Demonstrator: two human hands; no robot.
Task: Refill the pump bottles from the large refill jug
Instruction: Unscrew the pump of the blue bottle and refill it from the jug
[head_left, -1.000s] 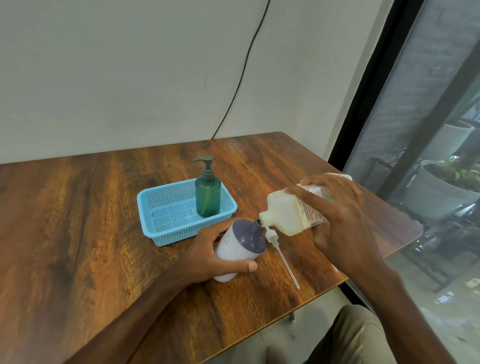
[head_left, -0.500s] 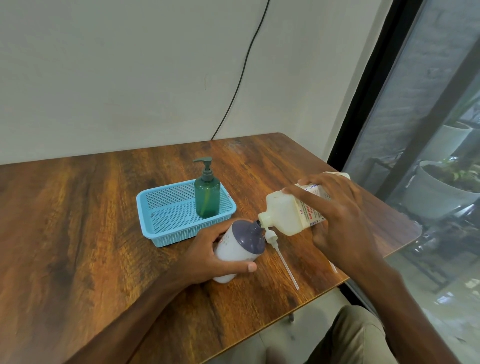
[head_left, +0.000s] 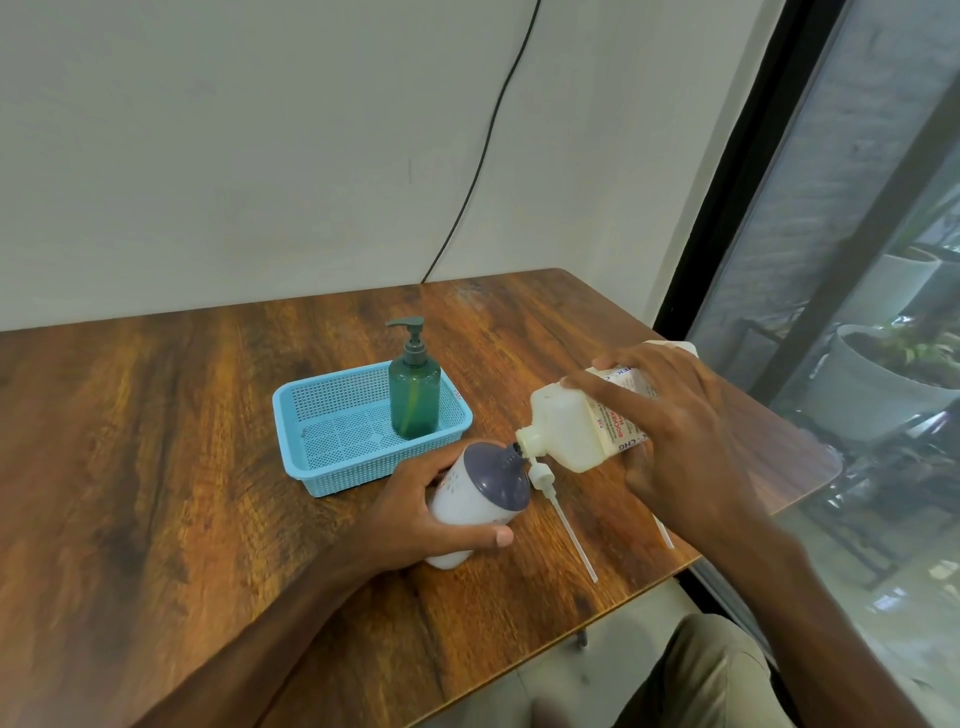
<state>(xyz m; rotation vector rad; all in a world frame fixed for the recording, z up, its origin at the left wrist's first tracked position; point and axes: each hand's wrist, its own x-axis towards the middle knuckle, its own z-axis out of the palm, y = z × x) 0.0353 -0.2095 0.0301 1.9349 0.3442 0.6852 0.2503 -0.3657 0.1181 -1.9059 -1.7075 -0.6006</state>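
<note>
Both forearms are showing bare along their whole visible length, right down to the left hand and the right hand. A short-trimmed thumbnail is showing on the left one. Down at the lower edge, khaki trousers are peeking in, plain fabric creasing softly over the leg.

left hand, right hand: curled fingers

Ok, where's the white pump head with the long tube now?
Head view, centre-right: the white pump head lies on the wooden table, just right of the white purple-topped bottle, below the spout of the cream jug.
</note>
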